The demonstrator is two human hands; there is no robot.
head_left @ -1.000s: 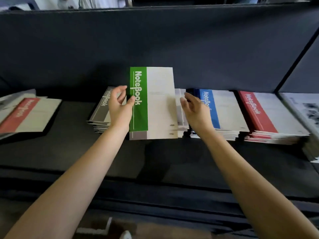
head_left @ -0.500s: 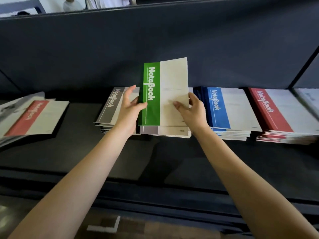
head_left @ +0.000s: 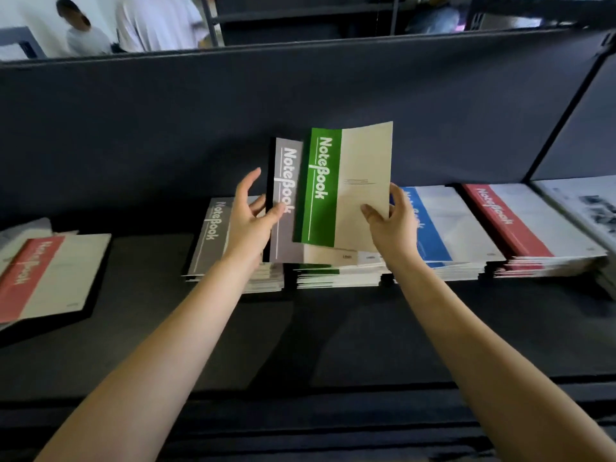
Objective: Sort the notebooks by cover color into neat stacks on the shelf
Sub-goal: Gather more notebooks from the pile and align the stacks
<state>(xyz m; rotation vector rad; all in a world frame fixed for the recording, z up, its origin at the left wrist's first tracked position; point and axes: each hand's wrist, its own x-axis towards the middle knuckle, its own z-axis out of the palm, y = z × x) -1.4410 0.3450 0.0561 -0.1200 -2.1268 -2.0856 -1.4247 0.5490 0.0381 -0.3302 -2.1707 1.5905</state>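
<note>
Grey-banded paper notebook (head_left: 287,201) and green-banded paper notebook (head_left: 348,181) above dark shelf (head_left: 333,328)
Left hand (head_left: 248,223) pinches the grey one; right hand (head_left: 391,226) pinches the green one's edge.

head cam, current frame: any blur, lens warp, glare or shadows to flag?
Head view: centre sharp, lettering on the green notebook and grey notebook reads clean; edges smear, the red stack and left red notebook are blurred; wide-angle bends the partition top edge; soft arm shadows on the shelf; no glare.
</note>
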